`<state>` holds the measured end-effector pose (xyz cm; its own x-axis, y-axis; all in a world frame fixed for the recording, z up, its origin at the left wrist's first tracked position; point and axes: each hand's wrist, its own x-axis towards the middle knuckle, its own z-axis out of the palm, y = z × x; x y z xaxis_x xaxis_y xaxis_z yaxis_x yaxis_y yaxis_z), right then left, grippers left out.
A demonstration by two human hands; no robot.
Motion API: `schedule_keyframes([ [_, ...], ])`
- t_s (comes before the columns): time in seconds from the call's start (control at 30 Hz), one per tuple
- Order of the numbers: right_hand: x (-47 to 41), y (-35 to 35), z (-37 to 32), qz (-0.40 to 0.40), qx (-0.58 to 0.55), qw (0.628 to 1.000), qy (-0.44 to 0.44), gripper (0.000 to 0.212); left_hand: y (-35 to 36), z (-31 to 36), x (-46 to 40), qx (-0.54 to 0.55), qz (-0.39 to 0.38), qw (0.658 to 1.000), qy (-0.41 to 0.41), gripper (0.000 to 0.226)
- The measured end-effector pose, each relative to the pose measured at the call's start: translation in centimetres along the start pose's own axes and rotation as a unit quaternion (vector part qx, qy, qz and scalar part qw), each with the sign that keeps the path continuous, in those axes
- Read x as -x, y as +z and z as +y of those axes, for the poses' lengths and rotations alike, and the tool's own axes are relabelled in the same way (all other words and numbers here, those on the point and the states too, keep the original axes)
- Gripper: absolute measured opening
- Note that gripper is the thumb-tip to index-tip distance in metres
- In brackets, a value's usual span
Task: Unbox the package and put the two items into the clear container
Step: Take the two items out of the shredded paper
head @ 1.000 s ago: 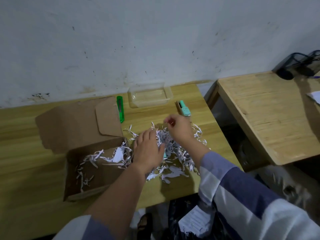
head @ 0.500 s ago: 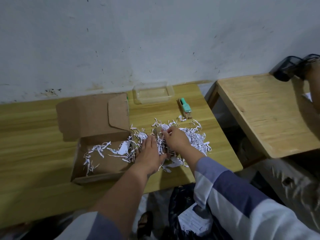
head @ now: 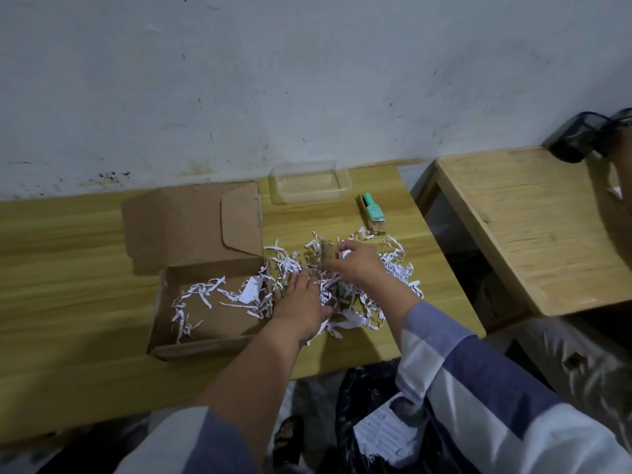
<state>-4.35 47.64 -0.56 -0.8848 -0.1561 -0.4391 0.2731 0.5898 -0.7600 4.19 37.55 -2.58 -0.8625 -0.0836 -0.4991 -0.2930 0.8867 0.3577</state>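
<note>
The open cardboard box [head: 205, 313] lies on the wooden table with its lid [head: 191, 224] folded back and some white paper shreds inside. More shredded paper [head: 393, 268] is heaped to its right. My left hand [head: 301, 302] lies flat, fingers apart, on the shreds at the box's right edge. My right hand [head: 357, 268] pinches a small brown item [head: 325, 252] just above the heap. A teal bottle-like item [head: 372, 212] lies on the table beyond the shreds. The clear container [head: 309, 184] stands by the wall with nothing in it.
A second wooden table [head: 533, 227] stands to the right across a gap, with a black object [head: 581, 135] at its far corner. The white wall runs close behind the table. A dark bag with printed paper [head: 386, 429] lies on the floor below.
My right hand has come up out of the shreds with a small brown item pinched in its fingers. My left hand stays pressed on the paper.
</note>
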Motion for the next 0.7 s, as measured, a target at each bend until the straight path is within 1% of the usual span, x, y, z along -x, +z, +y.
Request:
schedule_keyframes([
  [0.03, 0.3, -0.3, 0.0, 0.008, 0.006, 1.0, -0.004, 0.032, 0.0, 0.0, 0.0, 0.0, -0.002, 1.0, 0.0, 0.072],
  [0.13, 1.5, -1.2, -0.1, -0.009, 0.009, 0.999, -0.042, 0.024, -0.1, 0.1, 0.0, -0.005, -0.008, 1.0, -0.002, 0.072],
  [0.2, 1.9, -1.8, -0.1, 0.015, 0.006, 0.997, -0.075, 0.028, -0.1, 0.1, 0.1, -0.017, -0.011, 1.0, -0.003, 0.072],
  [0.27, 2.1, -2.3, -0.4, 0.032, -0.034, 0.994, -0.103, 0.031, -0.2, 0.3, 0.2, -0.027, -0.013, 1.0, -0.003, 0.072],
  [0.33, 2.4, -3.1, -1.1, 0.044, -0.079, 0.989, -0.116, 0.03, -0.2, 0.5, 0.3, -0.024, -0.013, 1.0, -0.001, 0.072],
  [0.43, 2.6, -4.2, -2.1, 0.062, -0.185, 0.973, -0.12, 0.017, -0.2, 0.7, 0.4, -0.029, -0.011, 0.999, 0.01, 0.071],
  [0.53, 2.5, -4.6, -2.3, 0.073, -0.219, 0.967, -0.105, 0.036, -0.2, 0.8, 0.6, -0.05, -0.019, 0.998, 0.015, 0.062],
  [0.6, 2.4, -4.8, -2.3, 0.073, -0.215, 0.969, -0.097, 0.035, -0.3, 0.8, 0.6, -0.052, -0.019, 0.998, 0.013, 0.07],
  [0.7, 2.2, -4.8, -2.1, 0.092, -0.213, 0.968, -0.092, 0.029, -0.6, 1.1, 0.8, 0.009, 0.009, 1.0, 0.01, 0.102],
])
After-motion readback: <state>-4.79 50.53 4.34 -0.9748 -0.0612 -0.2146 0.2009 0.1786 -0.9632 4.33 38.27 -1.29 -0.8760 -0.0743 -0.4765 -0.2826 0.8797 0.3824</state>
